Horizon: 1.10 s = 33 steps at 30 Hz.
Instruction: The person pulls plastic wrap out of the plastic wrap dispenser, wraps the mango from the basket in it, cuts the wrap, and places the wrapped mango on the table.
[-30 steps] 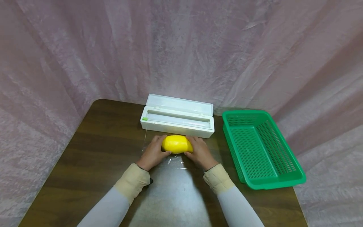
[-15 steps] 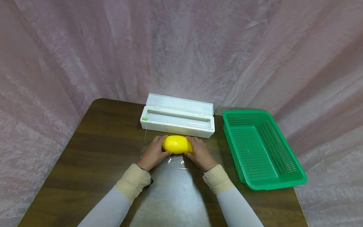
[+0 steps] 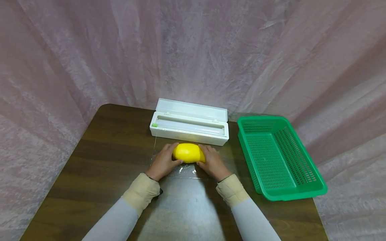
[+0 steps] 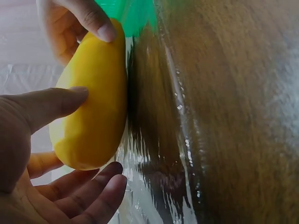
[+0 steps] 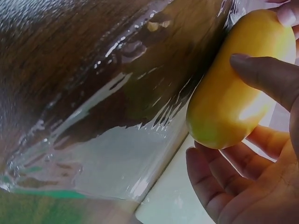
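A smooth, oblong yellow fruit (image 3: pixel 188 153), mango-like in shape, lies crosswise between my two hands. My left hand (image 3: pixel 164 161) holds its left end, thumb on the near side and fingers beyond. At the other end, my right hand (image 3: pixel 213 162) grips it the same way; the right wrist view shows the thumb on top and the fingers curving under the tip. A sheet of clear plastic wrap (image 5: pixel 107 154) stretches below the fruit, glossy and wrinkled. It runs from a white wrap dispenser (image 3: pixel 189 135), whose lid stands raised and whose roll shows inside.
Right of the dispenser, a green plastic basket (image 3: pixel 304 194) with perforated sides sits on the brown wooden table (image 3: pixel 90 174). A small green slider (image 3: pixel 154 125) is at the dispenser's left end. Pink curtains (image 3: pixel 193 50) hang behind the table.
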Each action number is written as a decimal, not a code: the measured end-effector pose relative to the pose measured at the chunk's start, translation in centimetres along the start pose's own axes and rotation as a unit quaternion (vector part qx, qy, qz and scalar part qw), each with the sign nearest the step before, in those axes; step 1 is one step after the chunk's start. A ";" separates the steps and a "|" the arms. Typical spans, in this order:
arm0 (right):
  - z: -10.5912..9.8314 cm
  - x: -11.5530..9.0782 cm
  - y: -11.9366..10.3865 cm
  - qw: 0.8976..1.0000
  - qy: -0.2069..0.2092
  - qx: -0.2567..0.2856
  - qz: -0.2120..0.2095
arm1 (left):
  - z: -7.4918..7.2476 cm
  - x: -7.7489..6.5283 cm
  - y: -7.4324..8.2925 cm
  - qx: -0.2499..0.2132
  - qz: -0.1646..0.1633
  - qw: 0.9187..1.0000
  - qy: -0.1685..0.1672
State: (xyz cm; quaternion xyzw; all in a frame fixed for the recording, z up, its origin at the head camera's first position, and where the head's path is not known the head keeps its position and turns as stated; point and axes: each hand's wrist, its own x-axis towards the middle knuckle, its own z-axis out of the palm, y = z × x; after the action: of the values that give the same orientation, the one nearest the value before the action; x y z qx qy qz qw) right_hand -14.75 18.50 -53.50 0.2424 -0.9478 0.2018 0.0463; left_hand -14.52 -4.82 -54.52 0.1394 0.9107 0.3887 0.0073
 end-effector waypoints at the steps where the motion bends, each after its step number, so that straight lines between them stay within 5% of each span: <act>1: 0.0 0.0 0.0 1.000 -0.001 0.001 0.001 | 0.0 0.0 0.0 0.001 -0.001 1.000 0.000; 24: -0.7 -1.7 0.1 0.998 -0.002 0.030 0.050 | -0.5 -0.8 -0.2 -0.031 -0.013 0.999 -0.007; 33: -1.5 -2.9 1.0 0.995 -0.012 0.041 0.095 | -1.9 -1.7 -0.3 -0.021 -0.027 0.999 -0.012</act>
State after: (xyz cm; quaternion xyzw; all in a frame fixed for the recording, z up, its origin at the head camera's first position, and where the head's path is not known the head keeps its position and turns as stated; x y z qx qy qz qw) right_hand -12.69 21.17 -52.98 0.1558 -0.9580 0.2406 0.0054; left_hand -13.23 -6.77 -53.59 0.1196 0.9054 0.4060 0.0315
